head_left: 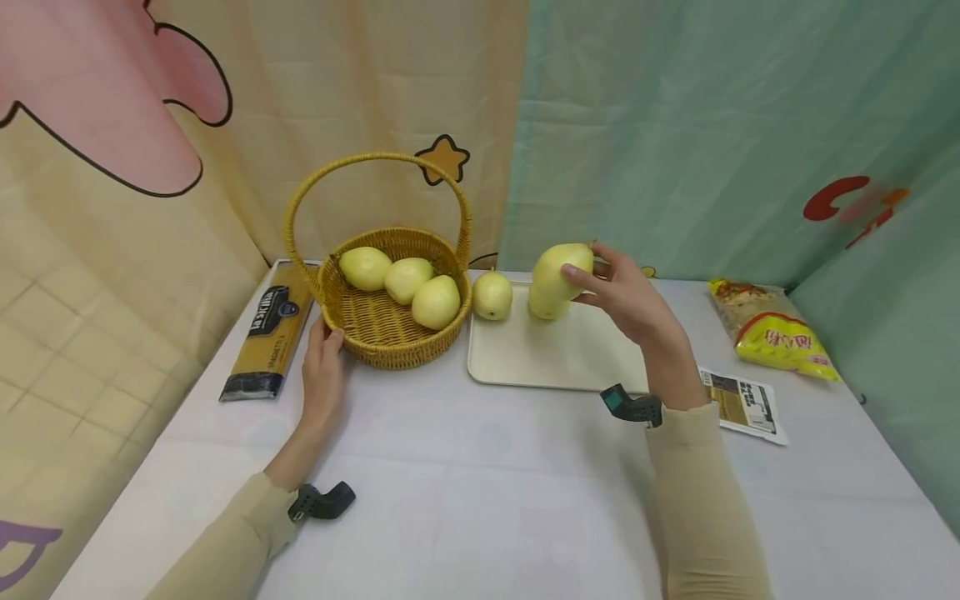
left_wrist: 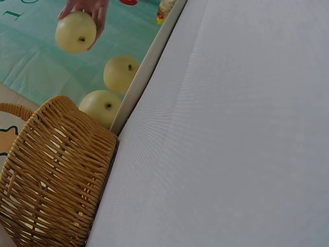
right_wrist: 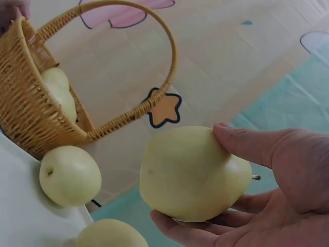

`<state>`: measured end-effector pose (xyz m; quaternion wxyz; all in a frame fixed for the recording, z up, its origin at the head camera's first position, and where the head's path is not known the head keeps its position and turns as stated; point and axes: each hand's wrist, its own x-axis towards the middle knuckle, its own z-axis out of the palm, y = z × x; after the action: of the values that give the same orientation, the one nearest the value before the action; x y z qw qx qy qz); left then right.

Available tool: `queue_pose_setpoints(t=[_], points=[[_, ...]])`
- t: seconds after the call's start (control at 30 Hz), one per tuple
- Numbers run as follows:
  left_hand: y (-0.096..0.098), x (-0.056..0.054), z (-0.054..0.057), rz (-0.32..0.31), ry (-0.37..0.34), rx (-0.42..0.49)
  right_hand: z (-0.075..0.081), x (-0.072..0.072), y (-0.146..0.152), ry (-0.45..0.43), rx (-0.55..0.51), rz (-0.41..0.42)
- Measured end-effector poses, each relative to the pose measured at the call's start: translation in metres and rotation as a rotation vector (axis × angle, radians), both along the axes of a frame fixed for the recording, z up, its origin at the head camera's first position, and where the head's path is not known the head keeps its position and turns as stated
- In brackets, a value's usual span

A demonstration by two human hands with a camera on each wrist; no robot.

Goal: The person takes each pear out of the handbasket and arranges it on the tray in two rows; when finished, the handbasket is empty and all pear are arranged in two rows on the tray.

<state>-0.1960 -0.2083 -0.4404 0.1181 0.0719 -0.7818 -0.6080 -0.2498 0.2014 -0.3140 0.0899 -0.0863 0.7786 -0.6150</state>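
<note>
Worn are a beige fabric left sleeve (head_left: 225,542) and matching, creased right sleeve (head_left: 701,500), a black, curved left wrist device (head_left: 324,502) and similar right wrist device (head_left: 637,408) bearing a teal panel (head_left: 614,398).

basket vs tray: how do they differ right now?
Build: the basket is woven and rounded with an arched handle; the tray is smooth, shallow and rectangular. Colour: the basket is golden brown, the tray off-white. Load: the basket contains three pears, the tray two pears. Contact: the left hand touches the basket; no hand touches the tray. Shared: both bear pale yellow-green fruit.
</note>
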Motion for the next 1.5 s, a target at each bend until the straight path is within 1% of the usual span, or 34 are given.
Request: queue_pose_setpoints(t=[0.17,0.33,0.47,0.57,0.6,0.7,0.8,0.87,0.93,1.03,1.13,1.2,1.33,1.5], points=[[-0.002,0.002,-0.001,0.000,0.006,0.002,-0.004,0.000,0.023,-0.037,-0.008,-0.029],[-0.002,0.002,-0.002,-0.008,0.015,-0.006,-0.015,-0.007,0.046,-0.060,0.006,-0.087],[-0.002,0.002,-0.003,-0.005,0.015,-0.007,-0.028,-0.013,0.060,-0.140,-0.004,-0.128],[-0.002,0.002,-0.003,-0.004,0.017,-0.003,-0.038,-0.016,0.066,-0.200,0.016,-0.165],[-0.002,0.001,-0.003,-0.005,0.017,-0.002,-0.041,-0.016,0.068,-0.208,0.036,-0.179],[-0.001,0.001,-0.003,-0.014,0.015,0.002,-0.048,-0.015,0.069,-0.210,0.136,-0.216],[-0.001,0.000,-0.002,-0.019,0.017,-0.002,-0.052,-0.012,0.066,-0.187,0.273,-0.259],[-0.001,0.000,-0.001,-0.020,0.016,-0.007,-0.053,-0.011,0.063,-0.162,0.383,-0.296],[-0.002,0.000,0.000,-0.017,0.016,-0.014,-0.057,-0.013,0.059,-0.113,0.476,-0.344],[-0.002,0.000,0.001,-0.017,0.017,-0.011,-0.064,-0.018,0.055,-0.020,0.550,-0.428],[-0.002,0.000,0.001,-0.014,0.020,-0.002,-0.074,-0.022,0.052,0.069,0.528,-0.501],[-0.002,0.000,0.000,-0.011,0.022,0.001,-0.078,-0.024,0.049,0.099,0.494,-0.532],[-0.001,0.000,0.000,-0.011,0.018,0.006,-0.084,-0.025,0.046,0.133,0.464,-0.570],[-0.001,0.000,-0.001,-0.020,0.020,0.006,-0.084,-0.025,0.048,0.161,0.476,-0.606]])
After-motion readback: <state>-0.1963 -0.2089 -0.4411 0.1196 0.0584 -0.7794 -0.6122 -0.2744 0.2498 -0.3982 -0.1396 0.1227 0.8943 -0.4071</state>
